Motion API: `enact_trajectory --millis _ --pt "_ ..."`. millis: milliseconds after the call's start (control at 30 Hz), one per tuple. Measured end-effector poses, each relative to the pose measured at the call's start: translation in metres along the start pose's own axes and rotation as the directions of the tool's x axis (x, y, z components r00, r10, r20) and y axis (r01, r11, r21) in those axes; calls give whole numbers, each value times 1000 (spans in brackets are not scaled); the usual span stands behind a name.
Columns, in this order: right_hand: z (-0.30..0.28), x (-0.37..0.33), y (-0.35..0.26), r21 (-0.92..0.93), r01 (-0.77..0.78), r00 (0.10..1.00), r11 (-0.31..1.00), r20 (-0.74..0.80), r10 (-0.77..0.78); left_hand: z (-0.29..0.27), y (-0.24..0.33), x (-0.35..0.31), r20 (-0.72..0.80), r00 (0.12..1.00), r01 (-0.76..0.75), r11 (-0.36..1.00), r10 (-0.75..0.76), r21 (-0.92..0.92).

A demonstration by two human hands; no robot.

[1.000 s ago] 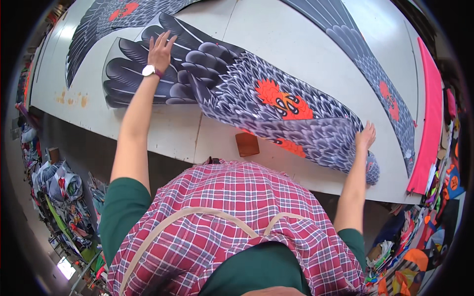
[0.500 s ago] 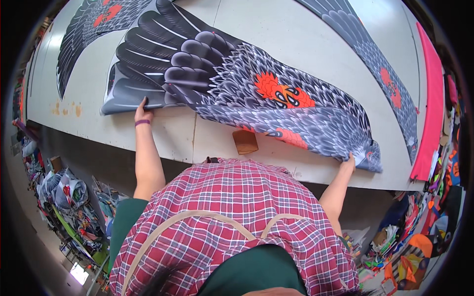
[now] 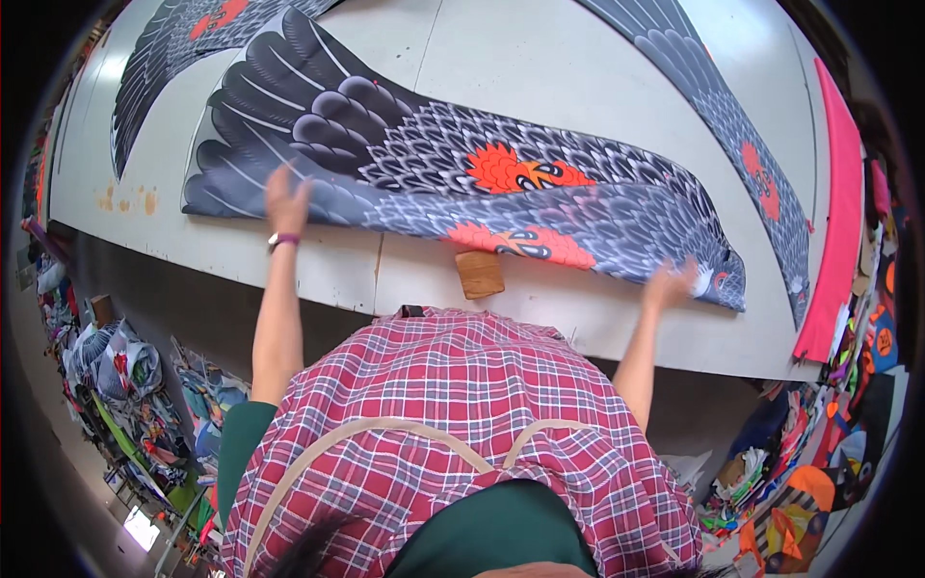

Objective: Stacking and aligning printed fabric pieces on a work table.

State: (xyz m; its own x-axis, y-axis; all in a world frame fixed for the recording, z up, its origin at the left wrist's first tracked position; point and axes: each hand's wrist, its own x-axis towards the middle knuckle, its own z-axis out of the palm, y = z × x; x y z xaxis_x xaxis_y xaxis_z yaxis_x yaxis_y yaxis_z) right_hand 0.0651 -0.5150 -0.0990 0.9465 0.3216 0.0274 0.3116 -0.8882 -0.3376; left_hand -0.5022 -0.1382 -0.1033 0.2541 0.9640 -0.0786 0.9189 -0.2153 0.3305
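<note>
A wing-shaped piece of printed fabric (image 3: 337, 140) lies on the pale table in front of me, black and grey with feathers and a red-and-orange bird head. Its near side is folded over, and the paler folded strip (image 3: 424, 210) shows a second red patch along the fold. My left hand (image 3: 287, 202) is over the left end of that strip, fingers extended and apart, somewhat blurred. At the strip's right end, my right hand (image 3: 672, 284) touches or hovers over the fold; its fingers look spread but are smeared by motion. Neither hand grips the cloth.
A small wooden block (image 3: 480, 275) sits just below the fold. Similar feather-printed pieces lie at the far left (image 3: 173, 72) and right (image 3: 727, 125). Pink fabric (image 3: 827, 222) runs along the right edge. Heaps of cloth (image 3: 125, 371) stand below the table's left side.
Both hands have let go of the fabric's near edge. The folded strip now lies flatter and straighter, showing more of its red patch. My left hand has opened; my right has shifted slightly left and up.
</note>
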Motion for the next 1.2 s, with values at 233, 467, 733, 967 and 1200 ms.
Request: enact_trajectory --millis 233,467,733,967,1200 --pt "71 -70 -86 -7 506 756 862 485 -440 63 66 63 206 945 -284 951 255 121" --pt "87 -14 -107 -166 454 838 876 414 -356 82 94 66 51 964 -265 956 261 125" --pt "99 30 -138 -194 454 860 869 349 -371 107 136 50 -19 995 -92 991 95 101" --pt "101 16 -148 -22 622 748 782 310 -586 83 86 52 -53 998 -16 973 29 231" --pt "83 8 -141 -107 505 842 856 276 -463 56 29 47 -8 1000 7 961 -5 276"
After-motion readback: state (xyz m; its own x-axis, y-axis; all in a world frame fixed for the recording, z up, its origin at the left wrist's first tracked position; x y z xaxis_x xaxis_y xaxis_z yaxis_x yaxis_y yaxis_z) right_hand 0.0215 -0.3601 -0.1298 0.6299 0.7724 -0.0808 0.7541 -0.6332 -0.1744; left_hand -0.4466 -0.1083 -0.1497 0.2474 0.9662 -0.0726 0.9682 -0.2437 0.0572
